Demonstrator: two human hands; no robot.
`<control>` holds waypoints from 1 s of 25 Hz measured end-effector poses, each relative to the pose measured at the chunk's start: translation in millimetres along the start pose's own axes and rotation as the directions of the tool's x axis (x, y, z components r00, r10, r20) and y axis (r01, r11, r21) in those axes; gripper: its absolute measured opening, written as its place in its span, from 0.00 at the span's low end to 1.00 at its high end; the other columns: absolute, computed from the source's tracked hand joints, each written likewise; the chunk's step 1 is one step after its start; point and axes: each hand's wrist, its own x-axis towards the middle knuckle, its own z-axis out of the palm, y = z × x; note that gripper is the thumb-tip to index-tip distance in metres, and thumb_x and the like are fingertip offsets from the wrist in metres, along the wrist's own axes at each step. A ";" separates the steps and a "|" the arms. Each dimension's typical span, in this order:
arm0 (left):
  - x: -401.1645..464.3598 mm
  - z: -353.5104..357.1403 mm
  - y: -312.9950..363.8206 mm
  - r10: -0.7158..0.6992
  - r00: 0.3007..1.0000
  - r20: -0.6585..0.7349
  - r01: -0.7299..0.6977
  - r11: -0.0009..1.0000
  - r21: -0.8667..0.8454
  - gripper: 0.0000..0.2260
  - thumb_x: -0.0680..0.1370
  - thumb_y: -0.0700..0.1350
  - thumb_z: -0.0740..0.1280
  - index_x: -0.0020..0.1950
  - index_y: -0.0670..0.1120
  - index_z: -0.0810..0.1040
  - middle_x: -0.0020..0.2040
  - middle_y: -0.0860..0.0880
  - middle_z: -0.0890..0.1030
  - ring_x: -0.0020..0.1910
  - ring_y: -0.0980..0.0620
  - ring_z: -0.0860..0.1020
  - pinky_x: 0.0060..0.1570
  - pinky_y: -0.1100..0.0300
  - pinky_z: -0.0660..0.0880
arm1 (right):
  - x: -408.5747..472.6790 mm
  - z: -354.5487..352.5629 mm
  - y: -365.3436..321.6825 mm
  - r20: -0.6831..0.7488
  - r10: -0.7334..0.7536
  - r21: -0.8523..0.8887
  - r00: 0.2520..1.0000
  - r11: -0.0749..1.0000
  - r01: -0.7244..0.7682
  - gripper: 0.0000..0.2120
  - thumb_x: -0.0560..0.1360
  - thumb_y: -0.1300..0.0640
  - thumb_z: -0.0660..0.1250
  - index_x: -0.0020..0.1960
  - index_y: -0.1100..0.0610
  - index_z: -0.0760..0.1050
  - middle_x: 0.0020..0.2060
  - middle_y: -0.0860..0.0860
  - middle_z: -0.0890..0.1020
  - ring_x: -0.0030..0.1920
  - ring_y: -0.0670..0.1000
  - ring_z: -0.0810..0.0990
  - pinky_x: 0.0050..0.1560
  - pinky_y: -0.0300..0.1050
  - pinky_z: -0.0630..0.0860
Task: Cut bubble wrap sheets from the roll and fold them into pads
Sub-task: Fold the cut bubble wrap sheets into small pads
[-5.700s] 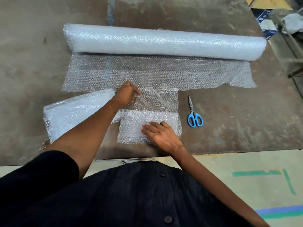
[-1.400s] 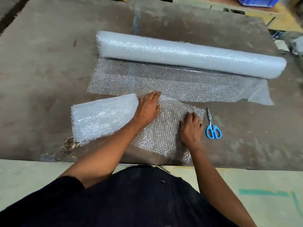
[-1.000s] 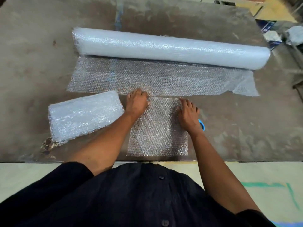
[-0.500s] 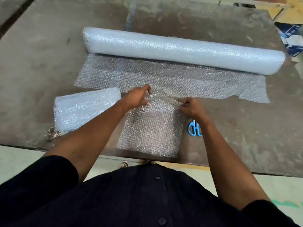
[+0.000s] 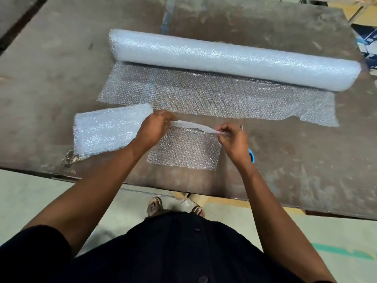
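Note:
A long bubble wrap roll [image 5: 234, 58] lies across the far side of the table, with an unrolled stretch [image 5: 214, 99] spread toward me. In front of me is a cut bubble wrap sheet [image 5: 183, 150]. My left hand [image 5: 153, 131] pinches its far left corner and my right hand [image 5: 234, 144] pinches its far right corner. The far edge is lifted off the table and drawn toward me, while the near part lies flat. A folded pad [image 5: 108, 131] sits to the left. Blue scissors [image 5: 252, 158] lie mostly hidden behind my right hand.
The worn brown table [image 5: 306, 170] ends in a front edge just beyond my feet. Boxes [image 5: 367, 41] stand past the table's far right corner. Painted floor markings [image 5: 342, 252] show at lower right.
Both hands went from pressing flat on the sheet to pinching its far corners. They have lifted that edge and pulled it toward me.

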 end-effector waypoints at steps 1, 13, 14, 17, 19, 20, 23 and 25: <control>-12.3 0.4 -2.7 0.014 1.000 0.015 -0.015 0.998 0.057 0.12 0.81 0.35 0.70 0.61 0.46 0.86 0.60 0.45 0.85 0.55 0.44 0.84 0.55 0.48 0.82 | -13.4 7.5 4.6 0.043 -0.041 -0.056 0.998 0.998 0.043 0.14 0.74 0.69 0.74 0.53 0.52 0.85 0.50 0.47 0.85 0.52 0.46 0.83 0.57 0.41 0.78; -109.5 20.0 -30.0 0.099 0.967 0.234 -0.200 0.866 0.459 0.20 0.81 0.50 0.64 0.74 0.55 0.75 0.73 0.50 0.76 0.67 0.48 0.75 0.63 0.47 0.72 | -71.7 33.2 19.7 0.161 -0.093 -0.553 0.983 0.816 0.168 0.12 0.76 0.46 0.64 0.54 0.45 0.85 0.52 0.44 0.80 0.57 0.50 0.78 0.57 0.53 0.61; -113.1 19.4 -28.8 0.097 0.974 0.206 -0.179 0.885 0.431 0.20 0.81 0.52 0.62 0.73 0.54 0.76 0.72 0.50 0.76 0.66 0.48 0.75 0.63 0.47 0.72 | -70.7 33.0 14.4 0.119 -0.099 -0.565 0.988 0.812 0.149 0.14 0.78 0.44 0.62 0.55 0.46 0.84 0.52 0.45 0.80 0.56 0.51 0.77 0.57 0.54 0.62; -117.4 19.3 -20.2 0.084 0.990 0.111 -0.116 0.937 0.328 0.22 0.81 0.55 0.59 0.72 0.51 0.76 0.69 0.48 0.76 0.63 0.47 0.75 0.62 0.47 0.72 | -55.0 40.1 3.8 0.025 -0.061 -0.600 0.998 0.798 0.064 0.17 0.85 0.45 0.58 0.66 0.51 0.77 0.58 0.52 0.79 0.58 0.56 0.76 0.58 0.57 0.65; -112.6 21.5 -16.4 0.052 0.998 0.032 -0.059 0.970 0.238 0.18 0.84 0.53 0.60 0.72 0.49 0.76 0.67 0.48 0.77 0.61 0.47 0.75 0.61 0.48 0.74 | -36.5 46.3 1.0 0.030 0.007 -0.620 1.000 0.784 0.013 0.19 0.85 0.44 0.60 0.73 0.51 0.72 0.64 0.54 0.77 0.62 0.59 0.75 0.60 0.60 0.66; -109.3 24.1 -16.1 0.024 1.000 -0.012 -0.021 0.984 0.178 0.17 0.85 0.51 0.62 0.72 0.48 0.77 0.66 0.48 0.77 0.61 0.47 0.76 0.61 0.49 0.75 | -26.7 47.3 1.1 0.044 0.058 -0.620 0.997 0.784 -0.018 0.21 0.84 0.42 0.62 0.74 0.50 0.71 0.66 0.55 0.75 0.64 0.59 0.74 0.61 0.62 0.66; -102.0 32.2 -16.5 -0.096 0.988 -0.119 0.098 0.995 0.012 0.15 0.84 0.45 0.66 0.70 0.47 0.78 0.64 0.46 0.76 0.61 0.47 0.76 0.61 0.48 0.76 | -2.3 42.7 4.5 0.092 0.192 -0.624 0.977 0.776 -0.094 0.20 0.80 0.37 0.68 0.65 0.49 0.78 0.64 0.54 0.75 0.67 0.58 0.73 0.68 0.65 0.62; -98.6 34.4 -16.7 -0.142 0.976 -0.164 0.140 0.990 -0.022 0.14 0.83 0.44 0.66 0.69 0.49 0.78 0.62 0.48 0.76 0.60 0.48 0.76 0.60 0.47 0.75 | 4.6 31.9 6.4 0.131 0.210 -0.524 0.969 0.845 -0.112 0.12 0.76 0.41 0.74 0.52 0.47 0.79 0.56 0.50 0.80 0.63 0.56 0.77 0.71 0.64 0.63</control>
